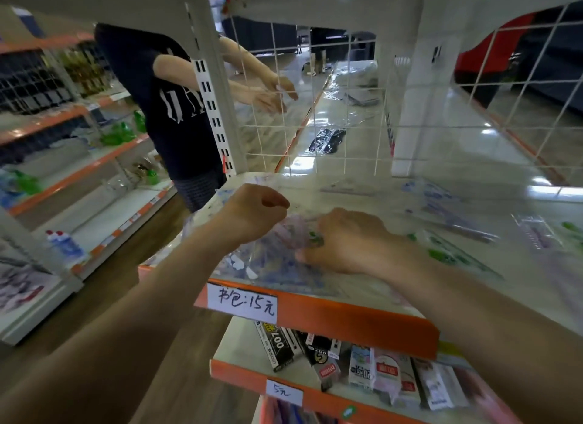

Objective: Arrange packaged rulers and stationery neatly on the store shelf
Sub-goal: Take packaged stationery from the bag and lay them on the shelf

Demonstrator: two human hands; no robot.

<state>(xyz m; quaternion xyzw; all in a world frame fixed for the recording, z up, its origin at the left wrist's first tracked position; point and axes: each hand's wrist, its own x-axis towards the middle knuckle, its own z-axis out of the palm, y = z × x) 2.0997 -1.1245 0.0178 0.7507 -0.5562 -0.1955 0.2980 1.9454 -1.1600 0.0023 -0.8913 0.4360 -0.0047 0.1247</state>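
Observation:
Clear plastic ruler packages lie spread over the white shelf [347, 183] with its orange front edge. My left hand [252, 212] is raised a little over the shelf's left part, fingers curled, pinching the edge of a clear package with blue print [268, 266]. My right hand [344, 240] rests palm down on the shelf, fingers curled over a small crumpled clear pack with a green mark [307, 236]. More packaged rulers with green print [454, 256] and blue print [441, 202] lie to the right.
A white wire grid [315, 108] backs the shelf. Another person in a dark shirt [167, 108] stands at the left, reaching both hands toward the grid. The lower shelf [284, 379] holds boxed stationery [378, 373]. Price labels [246, 302] hang on the orange edges.

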